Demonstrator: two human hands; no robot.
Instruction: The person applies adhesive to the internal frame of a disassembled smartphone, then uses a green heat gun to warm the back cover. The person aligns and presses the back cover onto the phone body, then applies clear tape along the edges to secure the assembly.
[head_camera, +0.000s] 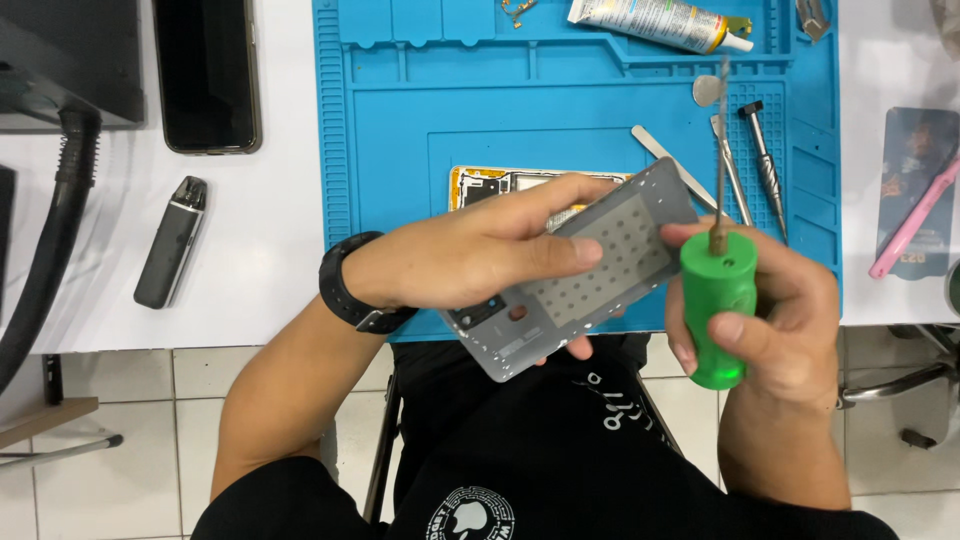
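Grey phone back cover (590, 270) in left hand (470, 255), one green-handled tool (717, 300) in right hand (790, 320)

Our bare forearms and bare hands, our left hand (470, 255), our right hand (780, 310), black wristwatch (350, 290) on our left wrist, black shirt (560, 460) with white print

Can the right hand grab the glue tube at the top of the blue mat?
Probably not right now: the right hand is full, gripping the green-handled tool. The glue tube itself lies uncovered.

Glossy green plastic handle (717, 305), matt grey back cover (590, 270), rubbery blue mat (400, 130).
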